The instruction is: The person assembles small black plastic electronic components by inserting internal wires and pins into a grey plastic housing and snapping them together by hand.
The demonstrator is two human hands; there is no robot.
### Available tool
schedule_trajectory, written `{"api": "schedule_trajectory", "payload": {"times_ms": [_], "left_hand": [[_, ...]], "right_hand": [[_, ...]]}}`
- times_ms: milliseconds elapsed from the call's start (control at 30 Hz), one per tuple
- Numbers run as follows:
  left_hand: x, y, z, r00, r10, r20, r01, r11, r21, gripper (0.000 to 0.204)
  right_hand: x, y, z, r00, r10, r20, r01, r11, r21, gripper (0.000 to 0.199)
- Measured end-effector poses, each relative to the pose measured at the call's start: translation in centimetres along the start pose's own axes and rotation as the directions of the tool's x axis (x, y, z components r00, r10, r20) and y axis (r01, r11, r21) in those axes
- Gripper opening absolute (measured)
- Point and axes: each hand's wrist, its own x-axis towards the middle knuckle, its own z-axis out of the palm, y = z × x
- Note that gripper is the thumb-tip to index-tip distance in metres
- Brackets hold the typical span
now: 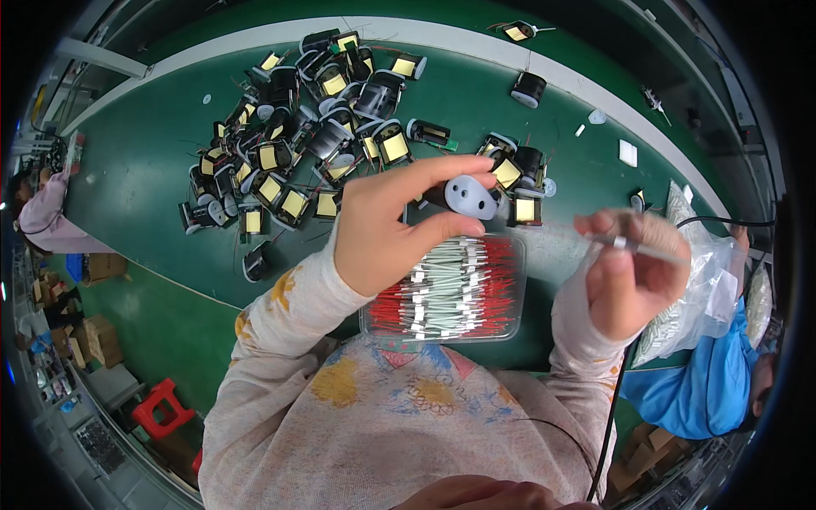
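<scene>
My left hand (pixel 395 223) grips a black cylindrical part between thumb and fingers. The part's pale grey end cap (pixel 472 197), with several round holes, faces toward me. To its right, my right hand (pixel 631 274) is raised with the fingers pinched round a thin lead (pixel 620 242) with a white piece on it; motion blurs the fingers and the lead's ends. Below and between my hands sits a clear plastic tray (pixel 520 327) filled with bundled leads (pixel 446 289), pale green in the middle and red toward the sides.
A heap of black cylindrical parts (pixel 331 136) with yellow patches and thin wires covers the table's (pixel 136 187) middle left. On the right lie clear bags (pixel 680 327) of small pieces, beside a person in blue (pixel 693 395). A black cable (pixel 614 416) hangs by my right arm.
</scene>
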Motion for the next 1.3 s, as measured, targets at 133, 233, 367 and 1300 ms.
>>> {"api": "schedule_trajectory", "payload": {"times_ms": [133, 233, 367, 1300], "left_hand": [[-0.4, 0.4, 0.3, 0.988, 0.153, 0.034, -0.157, 0.978, 0.135, 0.048], [-0.8, 0.1, 0.5, 0.979, 0.198, 0.045, -0.201, 0.977, 0.071, 0.044], [-0.7, 0.1, 0.5, 0.973, 0.219, 0.067, -0.222, 0.974, 0.041, 0.041], [-0.8, -0.2, 1.2, 0.927, 0.356, -0.12, -0.319, 0.915, 0.246, 0.039]], "right_hand": [[-0.1, -0.7, 0.4, 0.971, -0.131, 0.202, 0.189, 0.936, -0.297, 0.024], [-0.3, -1.0, 0.7, 0.974, -0.095, 0.208, 0.162, 0.928, -0.334, 0.026], [0.2, -1.3, 0.4, 0.952, -0.089, 0.293, 0.196, 0.912, -0.36, 0.024], [0.3, -2.6, 0.7, 0.836, -0.08, 0.543, 0.415, 0.738, -0.532, 0.033]]}}
